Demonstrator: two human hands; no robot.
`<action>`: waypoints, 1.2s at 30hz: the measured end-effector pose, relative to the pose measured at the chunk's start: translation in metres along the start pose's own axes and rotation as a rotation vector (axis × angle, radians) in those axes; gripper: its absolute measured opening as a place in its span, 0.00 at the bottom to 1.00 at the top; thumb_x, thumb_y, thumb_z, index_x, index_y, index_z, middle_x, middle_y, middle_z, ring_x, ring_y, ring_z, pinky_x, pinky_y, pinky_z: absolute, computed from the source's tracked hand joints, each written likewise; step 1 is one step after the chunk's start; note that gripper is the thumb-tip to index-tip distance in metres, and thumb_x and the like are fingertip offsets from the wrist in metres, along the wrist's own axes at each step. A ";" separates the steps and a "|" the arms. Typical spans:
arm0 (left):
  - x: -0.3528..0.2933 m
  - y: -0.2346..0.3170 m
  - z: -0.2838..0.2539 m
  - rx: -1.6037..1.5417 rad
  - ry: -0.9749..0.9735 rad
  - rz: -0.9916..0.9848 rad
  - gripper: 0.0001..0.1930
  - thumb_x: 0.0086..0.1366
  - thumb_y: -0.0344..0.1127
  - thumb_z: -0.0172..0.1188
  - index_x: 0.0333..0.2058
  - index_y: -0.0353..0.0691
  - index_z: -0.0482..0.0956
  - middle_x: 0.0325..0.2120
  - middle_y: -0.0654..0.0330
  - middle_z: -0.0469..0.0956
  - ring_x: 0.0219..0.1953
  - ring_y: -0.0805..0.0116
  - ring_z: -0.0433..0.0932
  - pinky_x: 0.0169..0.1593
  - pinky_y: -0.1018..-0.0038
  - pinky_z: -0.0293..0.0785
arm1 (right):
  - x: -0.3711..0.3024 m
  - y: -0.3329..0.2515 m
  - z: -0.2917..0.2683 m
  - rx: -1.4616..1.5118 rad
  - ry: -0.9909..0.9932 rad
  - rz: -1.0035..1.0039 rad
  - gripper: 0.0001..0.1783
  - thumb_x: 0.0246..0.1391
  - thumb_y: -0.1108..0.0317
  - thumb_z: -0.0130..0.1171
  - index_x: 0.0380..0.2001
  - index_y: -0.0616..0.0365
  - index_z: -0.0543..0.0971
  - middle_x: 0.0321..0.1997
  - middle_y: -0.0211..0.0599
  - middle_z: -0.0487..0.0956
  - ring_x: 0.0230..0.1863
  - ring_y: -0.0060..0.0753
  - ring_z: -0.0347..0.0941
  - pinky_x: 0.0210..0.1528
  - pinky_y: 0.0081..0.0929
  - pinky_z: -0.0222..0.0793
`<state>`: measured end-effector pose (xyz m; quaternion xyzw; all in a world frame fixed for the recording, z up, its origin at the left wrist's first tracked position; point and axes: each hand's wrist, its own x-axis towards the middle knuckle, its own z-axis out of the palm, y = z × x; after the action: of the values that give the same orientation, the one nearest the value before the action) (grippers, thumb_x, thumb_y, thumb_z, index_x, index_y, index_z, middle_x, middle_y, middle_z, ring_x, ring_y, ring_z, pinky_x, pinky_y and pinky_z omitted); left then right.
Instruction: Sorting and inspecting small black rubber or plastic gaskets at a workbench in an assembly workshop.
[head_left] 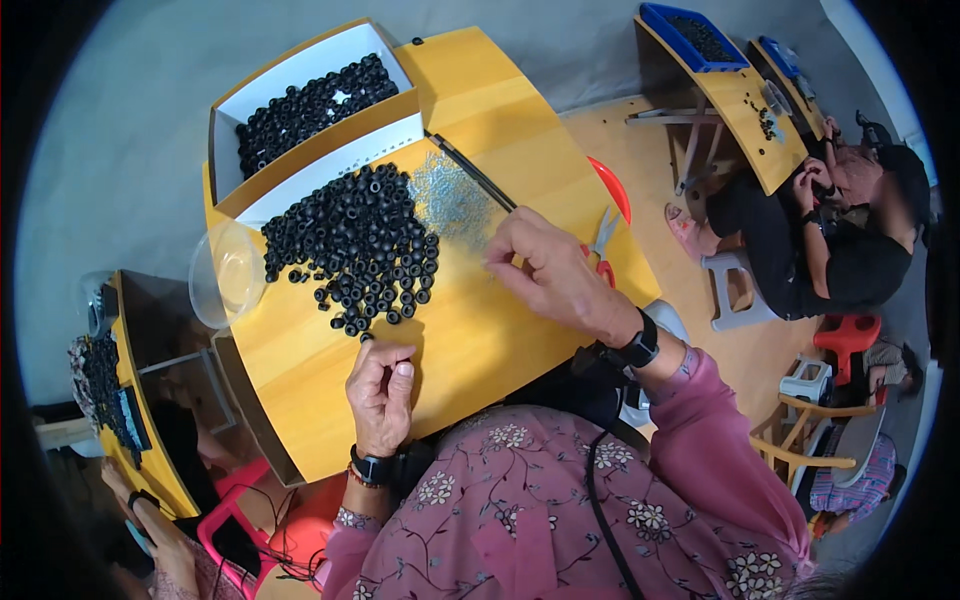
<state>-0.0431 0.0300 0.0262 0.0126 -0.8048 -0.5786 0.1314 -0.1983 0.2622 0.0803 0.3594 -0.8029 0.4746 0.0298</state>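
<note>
My left hand (382, 395) is closed at the table's near edge, with a small black ring-shaped part (366, 337) at its fingertips. Just beyond it spreads a heap of similar hollow black parts (350, 235). My right hand (550, 265) is raised over the table with thumb and index finger pinched together. Anything in that pinch is too small to make out. Beside those fingers lies a scatter of tiny silvery-clear pieces (450, 200). A thin dark rod (470, 170) runs along the far side of the scatter.
An open carton (318, 150) full of black parts stands on the yellow table (310, 420). At the left edge is a clear plastic tub (225, 275); red-handled scissors (602, 245) lie at the right. A person (830, 220) sits at another table, right. Another person's arm (160, 525) shows lower left.
</note>
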 end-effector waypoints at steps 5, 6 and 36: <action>-0.003 -0.006 0.000 -0.127 0.027 -0.037 0.08 0.68 0.31 0.60 0.40 0.32 0.79 0.32 0.63 0.72 0.32 0.74 0.67 0.39 0.78 0.66 | -0.008 -0.008 0.026 0.282 -0.091 0.152 0.06 0.54 0.78 0.61 0.33 0.62 0.74 0.30 0.36 0.74 0.30 0.30 0.76 0.33 0.27 0.71; -0.004 -0.007 0.001 -0.171 0.046 -0.065 0.08 0.68 0.31 0.61 0.40 0.32 0.79 0.32 0.63 0.72 0.32 0.74 0.67 0.39 0.78 0.66 | -0.011 -0.008 0.034 0.374 -0.105 0.220 0.06 0.54 0.77 0.62 0.33 0.63 0.74 0.30 0.36 0.75 0.31 0.28 0.76 0.34 0.26 0.72; -0.007 -0.028 -0.006 -0.737 0.167 -0.228 0.07 0.71 0.31 0.58 0.42 0.33 0.75 0.30 0.57 0.80 0.27 0.74 0.77 0.33 0.79 0.76 | 0.003 -0.050 0.105 0.134 -0.259 -0.098 0.08 0.54 0.76 0.57 0.39 0.60 0.77 0.31 0.42 0.74 0.35 0.48 0.74 0.36 0.38 0.71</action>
<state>-0.0384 0.0161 0.0006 0.1009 -0.5231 -0.8367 0.1269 -0.1392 0.1636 0.0612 0.4575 -0.7481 0.4748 -0.0753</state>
